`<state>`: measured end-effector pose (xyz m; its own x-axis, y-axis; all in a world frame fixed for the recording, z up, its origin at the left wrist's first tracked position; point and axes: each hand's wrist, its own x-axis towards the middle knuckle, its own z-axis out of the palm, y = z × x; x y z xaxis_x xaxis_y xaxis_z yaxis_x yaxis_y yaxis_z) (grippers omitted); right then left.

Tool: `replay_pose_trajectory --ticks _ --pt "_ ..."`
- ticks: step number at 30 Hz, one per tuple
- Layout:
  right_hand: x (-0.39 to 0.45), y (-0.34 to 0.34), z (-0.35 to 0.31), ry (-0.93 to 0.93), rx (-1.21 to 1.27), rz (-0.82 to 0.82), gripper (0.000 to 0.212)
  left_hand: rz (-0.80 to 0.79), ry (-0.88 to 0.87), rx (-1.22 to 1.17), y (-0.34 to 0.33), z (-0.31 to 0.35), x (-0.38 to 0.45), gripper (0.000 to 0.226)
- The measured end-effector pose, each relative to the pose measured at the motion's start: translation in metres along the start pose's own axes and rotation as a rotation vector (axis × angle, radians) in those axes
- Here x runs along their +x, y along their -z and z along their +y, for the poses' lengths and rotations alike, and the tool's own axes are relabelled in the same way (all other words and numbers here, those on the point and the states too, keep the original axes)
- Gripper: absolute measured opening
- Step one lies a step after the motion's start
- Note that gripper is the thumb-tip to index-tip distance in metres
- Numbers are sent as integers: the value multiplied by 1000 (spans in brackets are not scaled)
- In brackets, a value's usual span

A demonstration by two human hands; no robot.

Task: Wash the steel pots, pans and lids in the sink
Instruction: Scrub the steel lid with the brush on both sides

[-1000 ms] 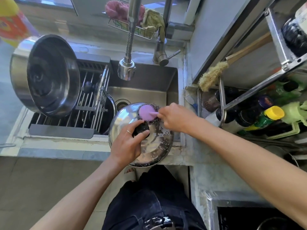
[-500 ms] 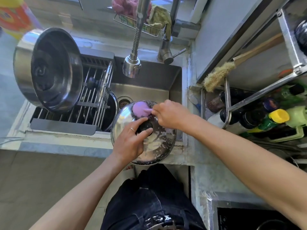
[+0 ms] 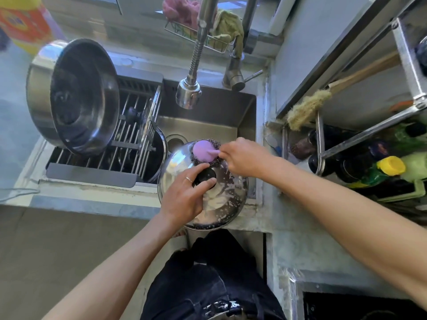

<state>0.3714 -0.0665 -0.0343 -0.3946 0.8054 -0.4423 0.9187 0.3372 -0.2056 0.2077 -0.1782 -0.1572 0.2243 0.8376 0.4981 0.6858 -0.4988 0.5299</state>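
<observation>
Scrubbing was the step in hand in the head view: the steel lid (image 3: 203,188) was held over the near right part of the sink (image 3: 208,125), its domed side up and flecked with suds. The left hand (image 3: 182,199) gripped the black knob (image 3: 205,177) at the lid's centre, fingers and thumb curled round it. The right hand (image 3: 245,158) pinched the stem of a purple-handled steel-wool scrubber (image 3: 204,150), whose wire pad pressed on the lid's far edge. Doing this well probably meant keeping a firm hold on the knob, turning the lid bit by bit so the pad covered the whole rim, and keeping it over the basin, since a soapy lid could slip.

Left of the basin a drain rack (image 3: 129,135) spanned the sink, with a large steel pot (image 3: 71,95) tilted on its side on it. The pull-down faucet (image 3: 188,93) hung above the far side; no water was visible. A wire caddy (image 3: 198,35) held cloths far back, and a shelf rack (image 3: 369,144) with bottles stood to the right.
</observation>
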Motion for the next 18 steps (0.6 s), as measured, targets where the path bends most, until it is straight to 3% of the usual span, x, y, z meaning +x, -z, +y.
replay_pose_trajectory --ticks 3,7,11,15,18 --pt "8 0 12 -103 58 81 21 -9 4 -2 0 0 3 32" --pt "-4 -11 1 28 31 13 21 -10 10 1 0 0 2 33" --pt "5 -9 18 -125 76 121 21 -15 1 -6 0 0 4 31" --pt "-13 -23 13 -20 92 82 24 -16 6 0 -2 -1 2 31" --pt "-3 -15 38 -216 143 142 23 -28 7 4 -1 -1 3 29"
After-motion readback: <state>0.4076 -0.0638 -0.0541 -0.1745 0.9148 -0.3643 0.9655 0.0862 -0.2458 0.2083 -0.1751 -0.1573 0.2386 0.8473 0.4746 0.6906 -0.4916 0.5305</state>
